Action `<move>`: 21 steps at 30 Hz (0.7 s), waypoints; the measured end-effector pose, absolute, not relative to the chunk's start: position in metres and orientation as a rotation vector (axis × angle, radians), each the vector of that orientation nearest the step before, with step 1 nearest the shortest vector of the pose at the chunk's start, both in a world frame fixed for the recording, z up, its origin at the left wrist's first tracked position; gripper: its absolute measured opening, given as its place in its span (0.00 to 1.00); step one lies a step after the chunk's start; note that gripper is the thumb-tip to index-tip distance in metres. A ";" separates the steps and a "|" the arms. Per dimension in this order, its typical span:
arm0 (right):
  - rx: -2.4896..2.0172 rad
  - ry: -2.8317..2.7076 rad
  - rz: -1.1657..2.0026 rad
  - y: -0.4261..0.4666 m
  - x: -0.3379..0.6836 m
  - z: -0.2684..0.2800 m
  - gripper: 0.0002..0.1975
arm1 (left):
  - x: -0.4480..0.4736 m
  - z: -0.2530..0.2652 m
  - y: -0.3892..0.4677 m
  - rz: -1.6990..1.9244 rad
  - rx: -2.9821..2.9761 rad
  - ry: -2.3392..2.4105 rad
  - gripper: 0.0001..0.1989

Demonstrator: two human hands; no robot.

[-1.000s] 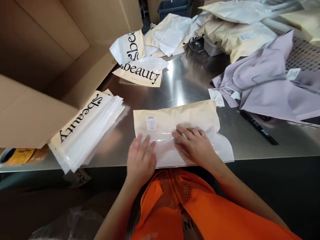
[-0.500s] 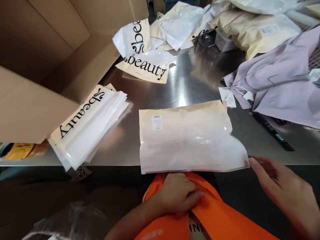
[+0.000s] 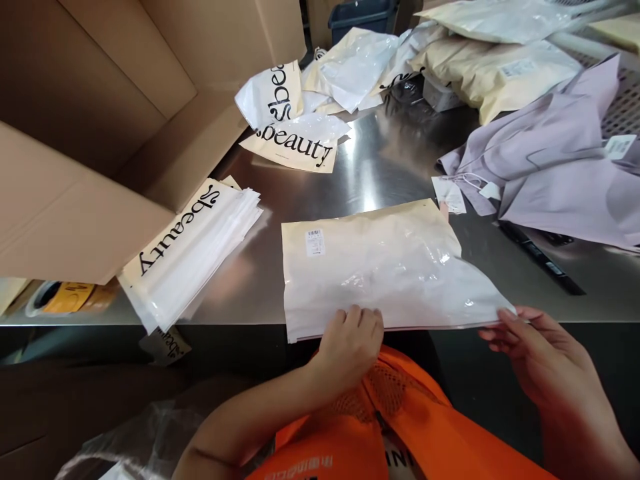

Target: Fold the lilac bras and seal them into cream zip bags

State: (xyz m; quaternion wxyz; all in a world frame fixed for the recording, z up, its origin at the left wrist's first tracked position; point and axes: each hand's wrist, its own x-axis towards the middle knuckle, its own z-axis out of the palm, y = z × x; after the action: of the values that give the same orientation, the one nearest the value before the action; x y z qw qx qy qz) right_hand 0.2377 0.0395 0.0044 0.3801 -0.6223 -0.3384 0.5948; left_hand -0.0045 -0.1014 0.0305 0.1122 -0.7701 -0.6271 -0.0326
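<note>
A cream and white plastic zip bag (image 3: 370, 267) with a barcode label (image 3: 315, 243) lies flat at the table's front edge. My left hand (image 3: 350, 343) is closed over the bag's near edge, left of its middle, with the fingertips on the plastic. At the bag's right corner, my right hand (image 3: 545, 353) pinches the edge between thumb and fingers. That corner is pulled out to a point. My thumb under the left hand is hidden.
A stack of printed bags (image 3: 195, 247) lies left, beside an open cardboard box (image 3: 85, 207). Loose bags (image 3: 295, 143) lie behind. To the right are a lilac garment (image 3: 555, 160), a hang tag (image 3: 449, 195) and a black marker (image 3: 543, 260). A tape roll (image 3: 65, 297) sits front left.
My left hand has moved up from the orange vest onto the bag's near edge. My right hand has shifted slightly and now pinches the right corner more firmly, stretching it outward.
</note>
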 end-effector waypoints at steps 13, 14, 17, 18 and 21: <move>-1.385 -0.988 0.950 0.031 0.218 0.004 0.30 | -0.006 0.048 -0.079 -0.012 -2.528 -2.022 0.08; -1.251 -1.077 0.686 0.025 0.213 0.006 0.29 | -0.009 0.057 -0.072 -0.039 -2.571 -2.097 0.07; -0.783 -1.662 0.227 0.004 0.196 0.020 0.20 | -0.019 0.092 -0.051 -0.267 -2.613 -2.237 0.10; -0.652 -1.937 0.220 -0.001 0.190 0.025 0.17 | -0.022 0.105 -0.045 -0.362 -2.597 -2.212 0.12; -0.490 -2.493 0.330 -0.007 0.180 0.034 0.11 | -0.031 0.142 -0.027 -0.552 -2.432 -2.032 0.15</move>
State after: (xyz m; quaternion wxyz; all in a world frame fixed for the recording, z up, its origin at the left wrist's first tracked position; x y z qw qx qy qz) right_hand 0.1802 -0.0073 0.0339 0.2858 -0.1834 -0.9324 0.1235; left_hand -0.0310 -0.0271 0.1416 -0.0376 -0.7555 -0.6311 -0.1715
